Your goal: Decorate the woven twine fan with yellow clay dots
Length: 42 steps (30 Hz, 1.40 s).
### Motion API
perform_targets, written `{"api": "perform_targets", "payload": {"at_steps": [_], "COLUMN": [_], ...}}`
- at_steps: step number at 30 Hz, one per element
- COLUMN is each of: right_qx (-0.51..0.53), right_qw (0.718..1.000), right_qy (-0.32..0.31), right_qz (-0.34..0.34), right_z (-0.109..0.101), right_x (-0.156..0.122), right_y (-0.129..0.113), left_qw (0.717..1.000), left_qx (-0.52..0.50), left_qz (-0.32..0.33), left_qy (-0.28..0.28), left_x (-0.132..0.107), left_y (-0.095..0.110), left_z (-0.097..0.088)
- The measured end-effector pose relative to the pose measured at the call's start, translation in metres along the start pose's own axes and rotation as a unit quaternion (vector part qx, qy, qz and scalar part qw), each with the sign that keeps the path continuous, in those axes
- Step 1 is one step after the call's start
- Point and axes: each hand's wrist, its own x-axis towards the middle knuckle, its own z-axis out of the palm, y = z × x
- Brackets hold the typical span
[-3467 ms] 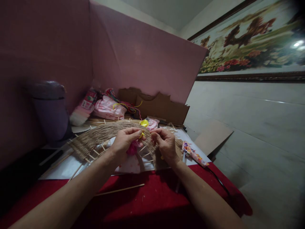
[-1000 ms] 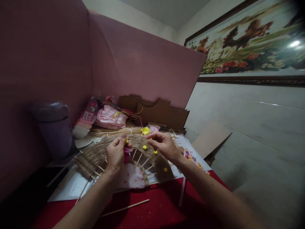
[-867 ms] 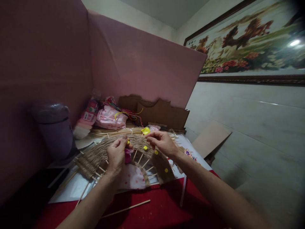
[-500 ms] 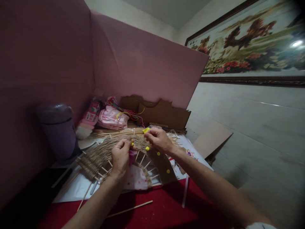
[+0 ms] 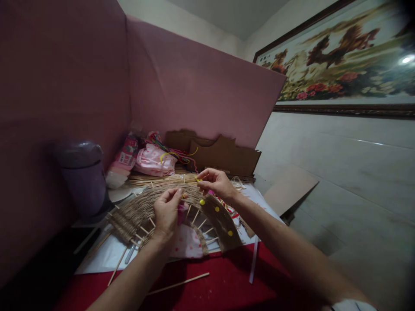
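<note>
Over the work, my left hand (image 5: 166, 212) is pinched with thumb and forefinger around a small yellow clay-like bit (image 5: 184, 195). To its right my right hand (image 5: 218, 185) pinches another yellow clay-like piece (image 5: 199, 179), mostly covered by the fingertips. Beneath both hands lies an arch of woven twine (image 5: 129, 218) on thin wooden sticks. Its right side bears a brown cardboard strip (image 5: 223, 229), dotted with yellow dots (image 5: 217, 209). Something pink and shiny (image 5: 181, 212) shows beside my left fingers; what it is I cannot tell. White dotted cloth (image 5: 188, 242) lies inside the arch.
A purple bin-like container (image 5: 84, 185) stands at the left. Behind the arch are pink dotted fabric (image 5: 156, 160), a bundle of sticks (image 5: 158, 178) and torn cardboard (image 5: 223, 156). On the red cloth (image 5: 207, 293) in front lies a loose stick (image 5: 181, 283).
The yellow piece at my right fingertips shows less now, and the right fingers have spread and shifted slightly. My left hand keeps its pinch. The whole view has moved a little.
</note>
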Motion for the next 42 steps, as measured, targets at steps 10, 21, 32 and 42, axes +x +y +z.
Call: {"api": "perform_targets", "payload": {"at_steps": [10,21,32,42], "right_qx": [-0.266,-0.497,-0.530,-0.526], "right_qw": [0.958,0.853,0.836,0.839], "right_qy": [0.016,-0.056,-0.049,-0.032], "right_qz": [-0.110,-0.150,-0.130,-0.137], "right_z": [0.006,0.009,0.015,0.015], "right_x": [0.011,0.019,0.021,0.023], "right_y": [0.002,-0.001,0.000,0.007], "left_qw": [0.999,0.996,0.995,0.995], "left_qx": [-0.023,-0.063,-0.068,-0.068], "left_qz": [0.021,0.012,0.028,0.022], "left_qy": [0.036,0.067,0.065,0.065], "left_x": [0.005,0.005,0.005,0.005], "left_y": [-0.004,-0.009,-0.009,-0.009], "left_z": [-0.005,-0.003,-0.003,-0.003]}}
